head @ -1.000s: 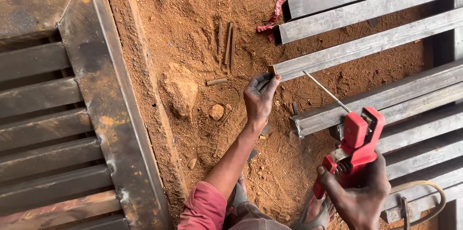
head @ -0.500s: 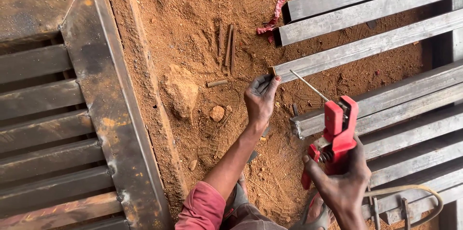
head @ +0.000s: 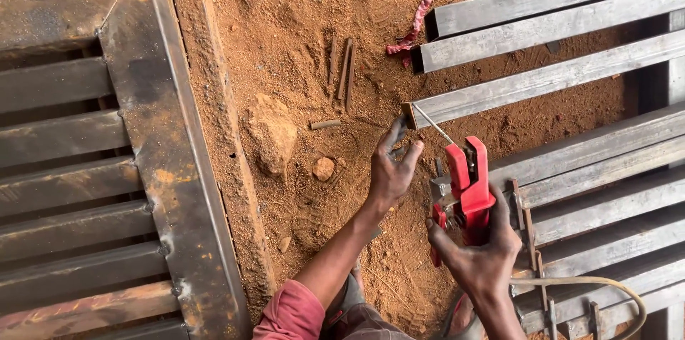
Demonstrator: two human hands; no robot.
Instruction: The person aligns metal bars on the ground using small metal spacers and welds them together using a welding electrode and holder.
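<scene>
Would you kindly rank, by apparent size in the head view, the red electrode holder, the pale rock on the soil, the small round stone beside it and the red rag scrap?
1. Red electrode holder, though it sits nearer the camera.
2. Pale rock.
3. Red rag scrap.
4. Small round stone.

Hidden / cropped bits

My right hand (head: pixel 479 258) covers the red electrode holder (head: pixel 464 194) grip, so its lower end is unseen. Cable (head: pixel 585 284) runs off the bottom edge. Steel tubes (head: pixel 542 83) are cut by the right edge, slatted frame (head: pixel 143 169) by the left. My left hand (head: pixel 391 169) fingertips: contact with the rod (head: pixel 432 124) unclear.
</scene>
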